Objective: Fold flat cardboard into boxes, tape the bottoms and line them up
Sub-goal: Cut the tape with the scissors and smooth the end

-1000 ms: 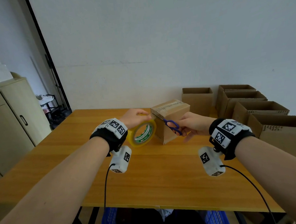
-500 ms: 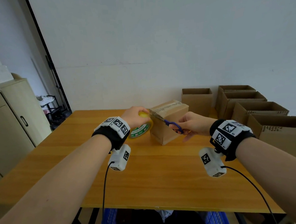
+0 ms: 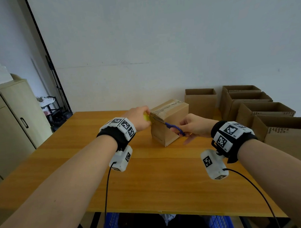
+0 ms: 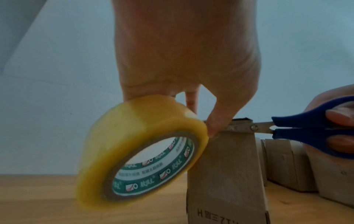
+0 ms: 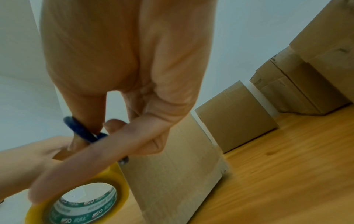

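A closed cardboard box point(image 3: 171, 119) stands on the wooden table point(image 3: 149, 180), its top seam covered with tape. My left hand point(image 3: 140, 118) grips the yellow tape roll point(image 4: 138, 151) against the box's near upper left edge point(image 4: 226, 166). In my right hand point(image 3: 194, 127) are blue-handled scissors point(image 3: 175, 127), thumb and fingers through the loops. Their blades point(image 4: 243, 128) lie level along the box's top edge, right by my left fingertips. The right wrist view has the tape roll point(image 5: 80, 200) low on the left beside the box point(image 5: 172, 166).
Several open-topped cardboard boxes point(image 3: 261, 108) stand in a row along the table's right side, one more point(image 3: 200, 100) behind the taped box. A beige cabinet point(image 3: 12, 124) is at the left. Blue crates point(image 3: 113, 225) sit under the table's near edge.
My left hand lifted the tape roll from beside the box up to its top edge. The scissors followed, blades reaching toward the tape at that edge.
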The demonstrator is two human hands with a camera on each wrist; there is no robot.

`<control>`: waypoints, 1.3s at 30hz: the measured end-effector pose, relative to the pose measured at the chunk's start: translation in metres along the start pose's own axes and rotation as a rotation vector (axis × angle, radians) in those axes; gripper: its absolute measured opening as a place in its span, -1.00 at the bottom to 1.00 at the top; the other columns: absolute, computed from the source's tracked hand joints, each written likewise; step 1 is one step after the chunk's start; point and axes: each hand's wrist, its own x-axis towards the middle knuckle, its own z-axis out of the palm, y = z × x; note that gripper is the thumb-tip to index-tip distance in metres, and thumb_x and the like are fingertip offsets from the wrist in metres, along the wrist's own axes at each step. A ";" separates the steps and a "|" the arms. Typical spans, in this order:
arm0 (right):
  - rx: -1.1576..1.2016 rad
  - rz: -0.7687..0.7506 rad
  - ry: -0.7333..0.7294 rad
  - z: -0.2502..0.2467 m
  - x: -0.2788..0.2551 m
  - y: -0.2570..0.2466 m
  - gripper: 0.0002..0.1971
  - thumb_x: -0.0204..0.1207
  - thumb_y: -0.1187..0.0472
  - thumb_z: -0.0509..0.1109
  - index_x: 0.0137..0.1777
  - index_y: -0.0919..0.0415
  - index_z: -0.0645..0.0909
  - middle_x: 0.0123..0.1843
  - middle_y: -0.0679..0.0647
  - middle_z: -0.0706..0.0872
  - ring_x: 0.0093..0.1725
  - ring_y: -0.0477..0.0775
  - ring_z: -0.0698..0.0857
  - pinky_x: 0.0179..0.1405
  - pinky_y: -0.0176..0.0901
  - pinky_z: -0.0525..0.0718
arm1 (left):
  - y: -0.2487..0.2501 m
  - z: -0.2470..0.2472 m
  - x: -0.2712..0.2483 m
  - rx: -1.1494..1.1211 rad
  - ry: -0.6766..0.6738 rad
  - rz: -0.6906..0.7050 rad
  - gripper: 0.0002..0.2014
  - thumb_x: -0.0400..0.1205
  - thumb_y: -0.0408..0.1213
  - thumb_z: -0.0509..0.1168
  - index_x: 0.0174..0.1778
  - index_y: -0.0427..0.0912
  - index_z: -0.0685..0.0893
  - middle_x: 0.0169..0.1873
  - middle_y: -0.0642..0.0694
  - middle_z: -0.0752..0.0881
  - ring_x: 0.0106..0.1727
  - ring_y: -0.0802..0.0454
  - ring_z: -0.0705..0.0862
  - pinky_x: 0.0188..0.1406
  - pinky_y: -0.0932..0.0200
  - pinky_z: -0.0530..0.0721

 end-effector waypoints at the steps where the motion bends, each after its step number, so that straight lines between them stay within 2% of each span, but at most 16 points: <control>1: -0.002 -0.001 0.002 0.000 0.000 0.000 -0.77 0.55 0.14 0.42 -0.15 0.35 0.69 -0.41 0.05 0.60 -0.44 -0.07 0.51 -0.37 -0.23 0.75 | 0.002 -0.001 0.000 0.026 -0.002 0.001 -0.67 0.54 -0.13 0.31 0.22 0.08 0.51 -0.07 -0.02 0.65 -0.23 -0.02 0.65 -0.36 0.15 0.57; 5: 0.019 0.002 0.011 -0.004 -0.002 0.002 -0.79 0.56 0.15 0.41 -0.18 0.32 0.69 -0.44 0.04 0.61 -0.43 -0.06 0.52 -0.36 -0.21 0.76 | 0.001 -0.002 0.001 0.089 -0.035 -0.022 -0.67 0.50 -0.19 0.30 0.18 0.12 0.49 -0.13 0.01 0.65 -0.27 0.01 0.64 -0.44 0.19 0.55; 8: 0.053 0.022 0.016 -0.011 -0.005 0.007 -0.80 0.57 0.16 0.41 -0.21 0.28 0.71 -0.35 0.09 0.62 -0.44 -0.07 0.51 -0.34 -0.18 0.76 | -0.012 0.002 -0.001 0.060 -0.055 -0.086 -0.71 0.50 -0.24 0.32 0.12 0.04 0.52 -0.18 -0.02 0.64 -0.32 0.03 0.59 -0.48 0.22 0.51; 11: 0.050 0.026 0.029 -0.011 -0.004 0.008 -0.79 0.54 0.14 0.43 -0.19 0.30 0.71 -0.33 0.10 0.63 -0.46 -0.08 0.51 -0.36 -0.20 0.75 | -0.020 0.008 -0.002 -0.121 -0.033 -0.126 -0.72 0.50 -0.24 0.39 0.12 -0.04 0.57 -0.02 -0.06 0.58 -0.11 -0.04 0.56 -0.28 0.16 0.51; 14: 0.051 0.017 0.036 -0.006 -0.001 0.008 -0.77 0.53 0.13 0.44 -0.15 0.34 0.70 -0.34 0.11 0.63 -0.45 -0.08 0.52 -0.37 -0.21 0.74 | -0.019 0.009 -0.003 -0.251 -0.036 -0.124 -0.73 0.50 -0.21 0.43 0.09 -0.04 0.59 0.05 -0.04 0.50 0.05 -0.06 0.50 -0.06 0.14 0.48; 17: 0.049 0.007 0.046 -0.004 0.000 0.009 -0.76 0.52 0.14 0.45 -0.14 0.38 0.70 -0.34 0.13 0.61 -0.45 -0.07 0.53 -0.41 -0.23 0.73 | -0.019 0.008 -0.005 -0.296 -0.039 -0.099 -0.84 0.56 -0.26 0.36 0.03 -0.08 0.58 0.14 -0.14 0.55 0.11 -0.14 0.56 0.03 0.10 0.51; 19: 0.048 0.000 0.051 -0.003 -0.001 0.009 -0.77 0.52 0.15 0.45 -0.17 0.37 0.70 -0.36 0.13 0.61 -0.46 -0.07 0.53 -0.42 -0.23 0.72 | -0.019 0.009 -0.006 -0.334 -0.017 -0.073 -0.92 0.62 -0.26 0.31 -0.02 -0.14 0.58 0.11 -0.14 0.60 0.21 -0.16 0.57 0.10 0.08 0.48; 20: 0.048 -0.005 0.052 -0.002 -0.001 0.009 -0.77 0.52 0.16 0.45 -0.20 0.35 0.70 -0.37 0.12 0.61 -0.45 -0.06 0.53 -0.42 -0.23 0.73 | -0.018 0.009 -0.007 -0.338 -0.009 -0.058 -0.93 0.64 -0.23 0.29 -0.03 -0.15 0.58 0.04 -0.10 0.60 0.20 -0.15 0.58 0.06 0.13 0.47; 23: 0.039 -0.017 0.051 -0.001 -0.003 0.008 -0.78 0.52 0.17 0.45 -0.27 0.30 0.69 -0.40 0.09 0.62 -0.42 -0.04 0.53 -0.40 -0.22 0.74 | -0.014 0.014 -0.012 -0.329 0.015 -0.031 -0.89 0.68 -0.19 0.25 -0.06 -0.15 0.56 -0.10 0.01 0.56 0.00 -0.03 0.56 -0.16 0.19 0.41; 28: 0.023 -0.023 0.049 0.001 -0.005 0.007 -0.77 0.52 0.16 0.45 -0.30 0.28 0.69 -0.45 0.05 0.63 -0.44 -0.06 0.55 -0.34 -0.17 0.77 | -0.007 0.028 -0.015 -0.338 0.022 -0.014 -0.92 0.65 -0.28 0.27 -0.12 -0.18 0.52 -0.39 0.14 0.43 -0.34 0.12 0.39 -0.45 0.24 0.33; 31: 0.007 -0.018 0.053 0.001 -0.005 0.007 -0.77 0.53 0.16 0.44 -0.32 0.26 0.69 -0.45 0.06 0.64 -0.40 -0.05 0.59 -0.32 -0.16 0.78 | -0.008 0.039 -0.014 -0.309 0.046 -0.055 -0.87 0.59 -0.28 0.33 -0.21 -0.11 0.49 -0.45 0.10 0.45 -0.44 0.10 0.40 -0.48 0.20 0.35; 35: 0.000 -0.007 0.050 0.001 -0.005 0.008 -0.78 0.53 0.15 0.44 -0.30 0.24 0.69 -0.39 0.09 0.66 -0.40 -0.06 0.59 -0.29 -0.14 0.79 | -0.011 0.052 -0.016 -0.239 0.026 -0.050 -0.81 0.53 -0.29 0.37 -0.25 -0.05 0.46 -0.43 0.04 0.45 -0.42 0.03 0.40 -0.45 0.17 0.38; 39: -0.013 0.002 0.064 0.001 -0.003 0.009 -0.76 0.50 0.13 0.47 -0.27 0.30 0.68 -0.39 0.10 0.66 -0.44 -0.09 0.58 -0.25 -0.11 0.80 | -0.015 0.061 -0.019 -0.234 -0.095 0.000 -0.63 0.46 -0.32 0.43 -0.03 -0.01 0.34 -0.36 -0.04 0.48 -0.39 -0.01 0.42 -0.42 0.07 0.44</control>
